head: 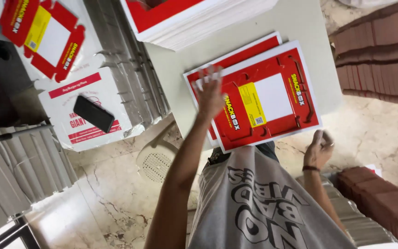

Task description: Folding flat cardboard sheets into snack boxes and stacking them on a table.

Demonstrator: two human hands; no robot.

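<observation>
The left hand (pixel 210 94) lies flat, its grip spread wide on the near-left corner of the top printed red carton sheet (pixel 268 99), pressing rather than clasping. That sheet rests on the pale surface (pixel 300 23), on a second sheet (pixel 236 57) whose edge shows just beyond the fingers. The right hand (pixel 318 150) hangs off the sheet's near-right corner, grip loosely curled and holding nothing. Further out from the left hand sits one tall stack of sheets (pixel 199 23); well left, one black phone (pixel 93 113) lies on a white sack (pixel 77 94), and one punched-out carton blank (pixel 42 34) beyond it
</observation>
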